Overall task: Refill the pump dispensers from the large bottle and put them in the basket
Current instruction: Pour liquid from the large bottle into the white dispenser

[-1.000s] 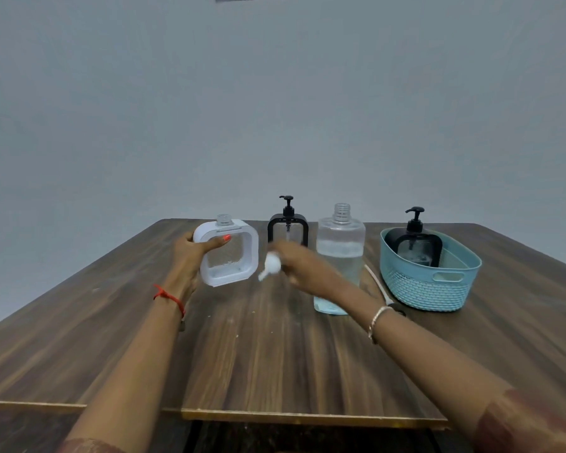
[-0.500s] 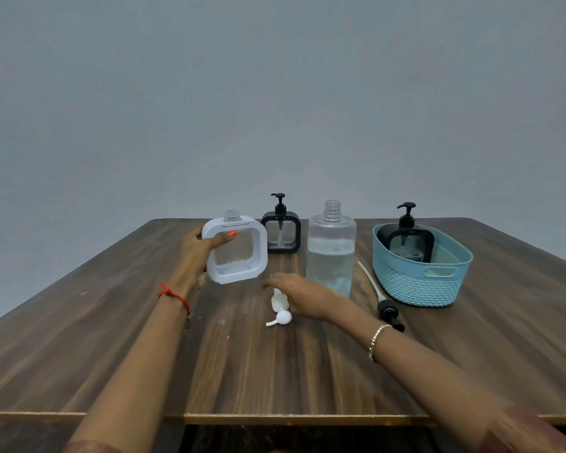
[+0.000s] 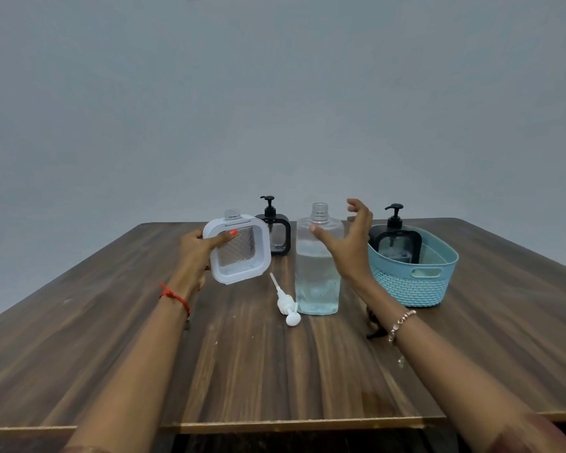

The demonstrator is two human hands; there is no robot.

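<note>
My left hand point(image 3: 195, 251) grips the white square dispenser point(image 3: 237, 250), held tilted above the table with its neck uncapped. Its white pump head point(image 3: 286, 305) lies on the table beside the large clear bottle point(image 3: 317, 276), which stands uncapped and roughly two-thirds full. My right hand point(image 3: 348, 243) hovers open at the bottle's upper right side, fingers spread around it; whether it touches is unclear. A black dispenser point(image 3: 276, 233) with its pump on stands behind. Another black dispenser point(image 3: 397, 243) stands inside the teal basket point(image 3: 412, 286).
A black pump head with a tube point(image 3: 373, 325) lies on the wooden table point(image 3: 242, 371), mostly hidden behind my right wrist. The basket sits at the right of the table. A plain grey wall rises behind the table's far edge.
My right hand set the white pump head down on the table, let go and rose to the large bottle's upper part. The white dispenser stays in my left hand.
</note>
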